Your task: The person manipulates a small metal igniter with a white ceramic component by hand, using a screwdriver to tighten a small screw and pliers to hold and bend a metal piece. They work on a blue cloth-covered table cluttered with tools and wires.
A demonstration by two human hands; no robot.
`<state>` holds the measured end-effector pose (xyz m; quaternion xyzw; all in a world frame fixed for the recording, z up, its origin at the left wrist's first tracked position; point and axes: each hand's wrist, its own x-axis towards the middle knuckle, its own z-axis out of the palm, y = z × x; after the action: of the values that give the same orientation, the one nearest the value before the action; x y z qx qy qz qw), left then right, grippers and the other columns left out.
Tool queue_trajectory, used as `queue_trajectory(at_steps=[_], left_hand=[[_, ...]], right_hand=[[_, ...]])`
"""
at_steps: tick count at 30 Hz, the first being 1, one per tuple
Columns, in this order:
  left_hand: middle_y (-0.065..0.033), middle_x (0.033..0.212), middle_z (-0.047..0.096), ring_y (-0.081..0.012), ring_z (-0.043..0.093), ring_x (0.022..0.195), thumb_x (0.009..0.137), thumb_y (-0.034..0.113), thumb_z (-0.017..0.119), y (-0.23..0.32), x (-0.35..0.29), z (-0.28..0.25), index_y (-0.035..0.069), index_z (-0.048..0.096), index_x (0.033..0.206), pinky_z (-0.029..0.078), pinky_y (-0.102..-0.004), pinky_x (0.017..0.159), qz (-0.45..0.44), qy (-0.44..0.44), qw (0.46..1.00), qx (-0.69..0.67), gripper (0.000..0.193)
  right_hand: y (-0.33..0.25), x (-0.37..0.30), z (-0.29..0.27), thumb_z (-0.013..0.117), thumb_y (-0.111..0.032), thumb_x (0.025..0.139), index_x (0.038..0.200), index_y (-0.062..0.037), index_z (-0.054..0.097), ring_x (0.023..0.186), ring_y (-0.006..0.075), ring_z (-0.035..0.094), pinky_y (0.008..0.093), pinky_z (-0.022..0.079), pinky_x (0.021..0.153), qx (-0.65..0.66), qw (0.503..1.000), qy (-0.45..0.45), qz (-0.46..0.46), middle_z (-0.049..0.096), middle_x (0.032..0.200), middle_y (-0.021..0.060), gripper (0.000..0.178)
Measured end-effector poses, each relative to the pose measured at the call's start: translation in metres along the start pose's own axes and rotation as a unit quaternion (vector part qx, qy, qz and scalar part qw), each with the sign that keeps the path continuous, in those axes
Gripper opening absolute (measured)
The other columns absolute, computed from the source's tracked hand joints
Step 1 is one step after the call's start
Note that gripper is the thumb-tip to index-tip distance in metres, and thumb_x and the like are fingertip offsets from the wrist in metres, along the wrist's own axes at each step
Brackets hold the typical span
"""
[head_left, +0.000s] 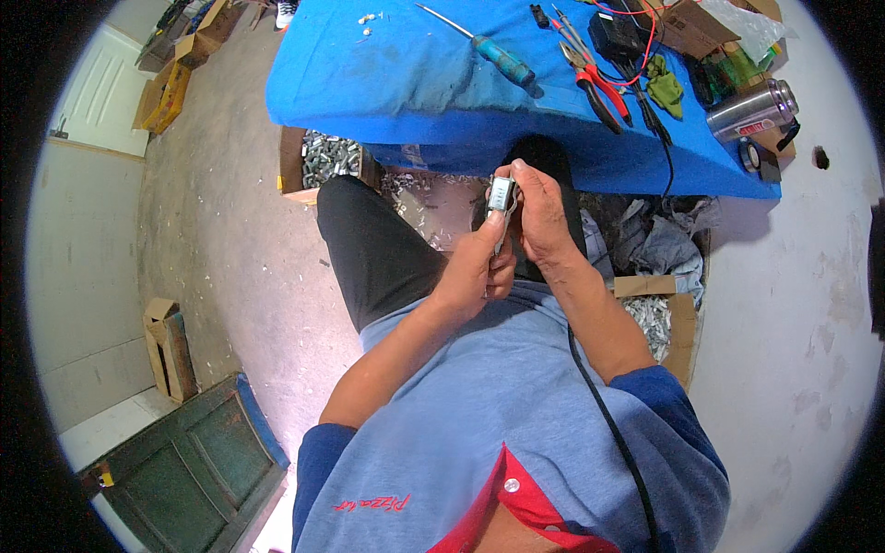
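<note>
A blue-handled screwdriver and red pliers lie mid-table. A steel flask rests at its right edge. A box of metal parts sits beneath its left corner.

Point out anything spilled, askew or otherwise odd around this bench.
Small pale metal parts lie scattered over the floor beneath the blue table, beside the cardboard box full of them, as if spilled. A few more sit loose on the table. Both hands hold a small metal part.

Most of the small grey part is covered by the left hand and right hand just below the blue table; its lower end is hidden, perhaps a thin pin. Above the table's far edge, items are cut off.
</note>
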<state>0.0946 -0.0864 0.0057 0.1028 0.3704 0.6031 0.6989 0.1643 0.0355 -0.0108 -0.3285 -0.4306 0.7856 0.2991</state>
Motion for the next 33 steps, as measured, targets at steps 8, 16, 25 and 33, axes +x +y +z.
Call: queue_trajectory(at_steps=[8, 16, 25, 33], left_hand=[[0.0044, 0.056, 0.028, -0.0093, 0.027, 0.048, 0.095, 0.064, 0.041, 0.001, -0.001, 0.000, 0.017, 0.036, 0.070, 0.021, -0.0257, 0.044, -0.010, -0.001, 1.000, -0.009, 0.054], [0.0043, 0.061, 0.031, -0.0083, 0.027, 0.050, 0.092, 0.069, 0.042, -0.004, 0.006, 0.004, 0.017, 0.044, 0.087, 0.021, -0.0242, 0.046, -0.035, 0.070, 0.995, 0.063, 0.052], [0.0065, 0.060, 0.025, -0.0076, 0.024, 0.050, 0.091, 0.070, 0.043, -0.008, 0.007, 0.005, 0.019, 0.043, 0.091, 0.019, -0.0230, 0.046, -0.067, 0.021, 0.997, 0.027, 0.051], [0.0068, 0.056, 0.023, -0.0079, 0.022, 0.047, 0.093, 0.069, 0.040, -0.006, 0.009, 0.008, 0.020, 0.030, 0.062, 0.018, -0.0237, 0.044, -0.112, 0.076, 0.991, -0.016, 0.059]], right_hand=[[-0.024, -0.011, -0.004, 0.047, -0.030, 0.102, 0.091, -0.0030, 0.062, 0.067, 0.0066, 0.055, 0.0246, 0.046, 0.058, -0.272, 0.955, 0.003, -0.119, 0.059, 0.074, 0.0013, 0.033], [-0.050, -0.030, 0.004, 0.055, -0.021, 0.097, 0.099, -0.0001, 0.061, 0.067, 0.0226, 0.065, 0.0344, 0.050, 0.060, -0.399, 0.860, 0.097, -0.304, 0.064, 0.077, 0.0154, 0.022], [-0.051, -0.028, -0.013, 0.051, -0.014, 0.098, 0.102, 0.0005, 0.058, 0.071, 0.0345, 0.067, 0.0375, 0.051, 0.059, -0.422, 0.823, 0.059, -0.376, 0.064, 0.081, 0.0186, 0.016], [-0.070, -0.022, -0.021, 0.051, -0.016, 0.098, 0.100, -0.0011, 0.057, 0.069, 0.0339, 0.065, 0.0382, 0.050, 0.061, -0.452, 0.813, 0.015, -0.366, 0.063, 0.078, 0.0168, 0.016]])
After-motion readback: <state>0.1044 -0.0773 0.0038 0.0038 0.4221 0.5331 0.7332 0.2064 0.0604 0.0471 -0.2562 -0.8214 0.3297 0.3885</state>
